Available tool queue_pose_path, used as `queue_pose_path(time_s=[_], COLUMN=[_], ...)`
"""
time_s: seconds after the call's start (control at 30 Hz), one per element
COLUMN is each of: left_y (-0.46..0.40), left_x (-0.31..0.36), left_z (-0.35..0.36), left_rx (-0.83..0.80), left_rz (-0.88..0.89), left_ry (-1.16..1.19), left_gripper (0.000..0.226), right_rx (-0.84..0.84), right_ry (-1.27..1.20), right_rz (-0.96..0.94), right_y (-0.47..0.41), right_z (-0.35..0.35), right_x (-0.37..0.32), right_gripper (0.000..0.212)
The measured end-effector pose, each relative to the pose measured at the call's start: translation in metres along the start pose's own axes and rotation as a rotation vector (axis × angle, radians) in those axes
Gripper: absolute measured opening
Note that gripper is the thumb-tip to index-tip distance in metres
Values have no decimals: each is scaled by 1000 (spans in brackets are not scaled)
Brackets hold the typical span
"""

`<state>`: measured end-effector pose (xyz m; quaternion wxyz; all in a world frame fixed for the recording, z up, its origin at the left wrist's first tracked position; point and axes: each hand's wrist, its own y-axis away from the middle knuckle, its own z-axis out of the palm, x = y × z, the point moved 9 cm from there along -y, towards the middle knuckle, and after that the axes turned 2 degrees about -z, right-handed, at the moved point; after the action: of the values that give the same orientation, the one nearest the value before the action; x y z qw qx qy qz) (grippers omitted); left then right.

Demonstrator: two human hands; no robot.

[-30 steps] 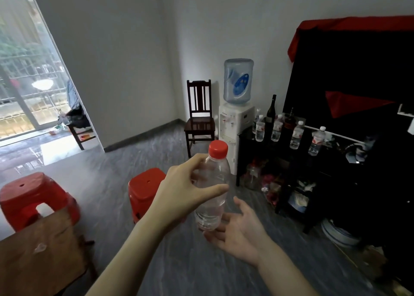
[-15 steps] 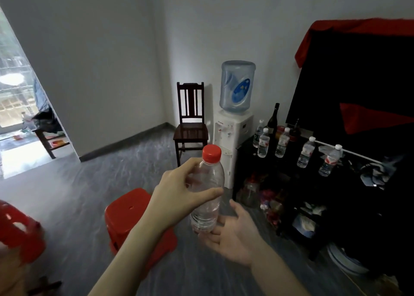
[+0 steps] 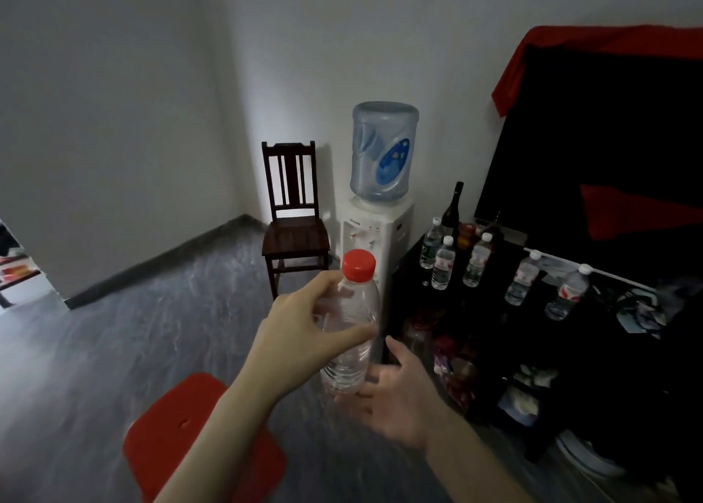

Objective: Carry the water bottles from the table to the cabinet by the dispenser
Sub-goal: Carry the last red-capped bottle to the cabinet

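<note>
Bottle (image 3: 352, 327) upright in my left grip (image 3: 304, 335), right hand (image 3: 395, 396) open just beneath its base; the cabinet (image 3: 494, 274) ahead and right of my grip has drawn nearer, so I judge set-down is close.

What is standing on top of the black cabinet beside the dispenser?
On the black cabinet stand five clear water bottles, a dark wine bottle and a jar; farther right the clutter is too dark to identify.
</note>
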<state>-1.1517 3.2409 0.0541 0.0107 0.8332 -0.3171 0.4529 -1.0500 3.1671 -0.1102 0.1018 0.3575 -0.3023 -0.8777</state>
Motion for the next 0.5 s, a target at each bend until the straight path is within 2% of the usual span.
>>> queue_pose_path(time_s=[0.23,0.5], left_y=[-96,-240], left_x=[-26,-19], left_z=[33,89], left_rx=[-88,-187], left_rz=[-2,71], left_ry=[8,6], left_gripper=[55,49], right_rx=[32,60], right_ry=[-71,-163], right_rz=[2,-83], right_y=[-69,-141], right_z=[-15,-47], right_x=[-60,-179], right_gripper=[81,79])
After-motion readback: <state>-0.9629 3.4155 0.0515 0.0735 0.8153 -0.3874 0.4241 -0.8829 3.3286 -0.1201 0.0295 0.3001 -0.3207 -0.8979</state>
